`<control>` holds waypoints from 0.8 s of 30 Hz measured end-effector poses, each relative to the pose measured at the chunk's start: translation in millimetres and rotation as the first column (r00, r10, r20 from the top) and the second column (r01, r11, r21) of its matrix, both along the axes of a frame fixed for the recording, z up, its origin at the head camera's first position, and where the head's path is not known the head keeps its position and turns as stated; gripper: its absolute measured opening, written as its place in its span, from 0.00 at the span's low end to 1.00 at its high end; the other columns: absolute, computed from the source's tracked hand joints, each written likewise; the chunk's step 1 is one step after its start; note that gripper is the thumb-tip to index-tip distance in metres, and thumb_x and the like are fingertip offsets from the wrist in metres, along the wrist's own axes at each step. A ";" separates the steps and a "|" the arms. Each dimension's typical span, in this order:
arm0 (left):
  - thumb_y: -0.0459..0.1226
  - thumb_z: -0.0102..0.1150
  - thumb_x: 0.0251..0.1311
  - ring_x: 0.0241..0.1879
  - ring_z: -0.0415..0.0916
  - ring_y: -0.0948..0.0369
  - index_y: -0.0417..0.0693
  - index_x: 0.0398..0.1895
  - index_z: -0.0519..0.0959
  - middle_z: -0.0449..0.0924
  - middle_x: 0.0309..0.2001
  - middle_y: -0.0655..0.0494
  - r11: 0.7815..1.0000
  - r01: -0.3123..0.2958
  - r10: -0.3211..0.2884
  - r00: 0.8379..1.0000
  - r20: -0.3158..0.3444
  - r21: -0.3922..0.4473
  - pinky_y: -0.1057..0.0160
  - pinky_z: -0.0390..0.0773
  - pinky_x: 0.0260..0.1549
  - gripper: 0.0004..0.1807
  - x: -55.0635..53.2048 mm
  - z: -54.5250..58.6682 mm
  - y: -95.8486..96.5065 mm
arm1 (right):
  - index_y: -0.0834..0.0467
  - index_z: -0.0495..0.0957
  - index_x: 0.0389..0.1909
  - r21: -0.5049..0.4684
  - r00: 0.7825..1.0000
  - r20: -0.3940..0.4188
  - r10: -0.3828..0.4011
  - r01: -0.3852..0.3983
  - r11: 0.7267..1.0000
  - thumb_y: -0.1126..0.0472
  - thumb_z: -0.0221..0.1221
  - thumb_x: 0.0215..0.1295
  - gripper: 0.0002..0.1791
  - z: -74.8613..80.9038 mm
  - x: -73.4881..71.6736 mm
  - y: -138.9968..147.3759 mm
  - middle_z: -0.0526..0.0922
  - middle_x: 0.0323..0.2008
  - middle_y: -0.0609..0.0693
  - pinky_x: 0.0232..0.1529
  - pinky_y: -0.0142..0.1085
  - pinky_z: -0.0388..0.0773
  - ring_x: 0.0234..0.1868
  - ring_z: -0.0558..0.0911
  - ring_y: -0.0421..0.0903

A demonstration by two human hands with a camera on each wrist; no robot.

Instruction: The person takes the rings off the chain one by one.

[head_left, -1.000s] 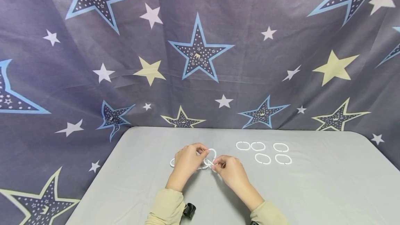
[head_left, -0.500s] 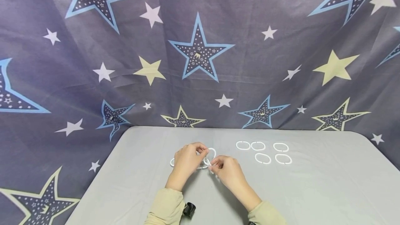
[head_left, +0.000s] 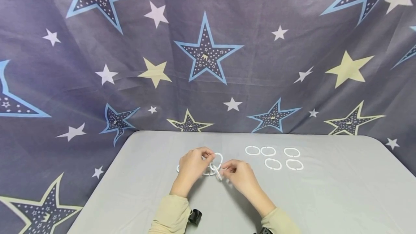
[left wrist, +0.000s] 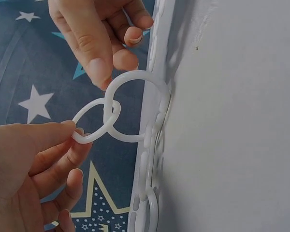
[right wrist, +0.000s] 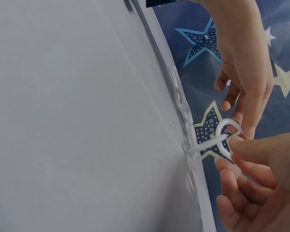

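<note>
In the head view my left hand (head_left: 191,165) pinches a white plastic chain link (head_left: 222,159) upright above the grey table. In the left wrist view that pinched link (left wrist: 91,138) passes through a second, larger-looking link (left wrist: 135,75). Several joined links (left wrist: 144,179) trail from there along the table, partly hidden behind my left hand in the head view. My right hand (head_left: 242,178) is just right of the links, thumb and index fingertip apart. Its thumb tip comes very close to the second link; whether it touches is unclear.
Several loose white links (head_left: 273,164) lie flat to the right, behind my right hand. The grey table (head_left: 341,190) ends at a star-patterned curtain (head_left: 256,64). A black wrist device (head_left: 195,217) sits by the left sleeve.
The right fingers, earlier pinching a link low at the joined links, have loosened and drawn slightly right. That link now hangs tilted downward. The left hand keeps its pinch, shifted slightly left.
</note>
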State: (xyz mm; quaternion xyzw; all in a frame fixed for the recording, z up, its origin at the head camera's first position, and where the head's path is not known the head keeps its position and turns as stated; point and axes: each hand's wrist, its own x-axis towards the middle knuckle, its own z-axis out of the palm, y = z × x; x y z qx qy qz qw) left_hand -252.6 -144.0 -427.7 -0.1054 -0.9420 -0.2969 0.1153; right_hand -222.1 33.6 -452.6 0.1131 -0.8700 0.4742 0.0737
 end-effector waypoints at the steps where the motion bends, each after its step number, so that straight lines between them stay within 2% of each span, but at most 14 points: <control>1: 0.48 0.65 0.62 0.27 0.75 0.68 0.62 0.33 0.86 0.81 0.26 0.73 1.000 0.001 -0.001 1.000 -0.001 0.001 0.60 0.71 0.28 0.05 -0.2 -0.2 -0.4 | 0.60 0.85 0.32 -0.002 1.000 0.000 -0.003 0.003 1.000 0.66 0.70 0.54 0.05 0.0 -0.6 1.3 0.83 0.23 0.45 0.25 0.31 0.75 0.23 0.78 0.38; 8: 0.49 0.64 0.62 0.29 0.76 0.69 0.65 0.33 0.85 0.80 0.26 0.76 1.000 0.006 -0.006 1.000 0.005 0.018 0.59 0.72 0.30 0.04 -1.6 -0.7 -3.6 | 0.59 0.85 0.30 0.005 1.000 -0.008 -0.009 0.009 1.000 0.69 0.69 0.54 0.04 -0.1 -12.6 16.5 0.82 0.23 0.45 0.29 0.32 0.76 0.26 0.79 0.39; 15: 0.49 0.64 0.63 0.29 0.76 0.70 0.66 0.34 0.85 0.79 0.26 0.76 0.999 0.030 -0.032 0.999 0.040 0.046 0.58 0.73 0.33 0.04 -3.2 0.2 -5.8 | 0.63 0.85 0.35 -0.002 0.989 0.044 0.138 -0.138 0.990 0.70 0.66 0.58 0.04 -3.6 -35.3 30.1 0.83 0.25 0.48 0.29 0.31 0.75 0.27 0.79 0.40; 20: 0.49 0.64 0.63 0.28 0.75 0.71 0.64 0.35 0.86 0.80 0.27 0.75 0.996 0.062 -0.065 0.996 0.053 0.063 0.58 0.73 0.33 0.04 -4.2 -0.6 -6.6 | 0.64 0.84 0.38 -0.011 0.962 0.090 0.257 -0.257 0.966 0.69 0.65 0.61 0.05 -7.0 -46.6 33.2 0.84 0.28 0.50 0.31 0.32 0.76 0.29 0.79 0.41; 24: 0.48 0.63 0.64 0.28 0.75 0.70 0.62 0.36 0.86 0.81 0.28 0.73 0.992 0.094 -0.100 0.993 0.064 0.089 0.58 0.73 0.33 0.05 -4.0 -1.3 -6.8 | 0.65 0.84 0.39 -0.033 0.924 0.090 0.371 -0.369 0.929 0.70 0.65 0.61 0.06 -11.7 -55.2 32.2 0.85 0.31 0.52 0.36 0.32 0.77 0.33 0.80 0.43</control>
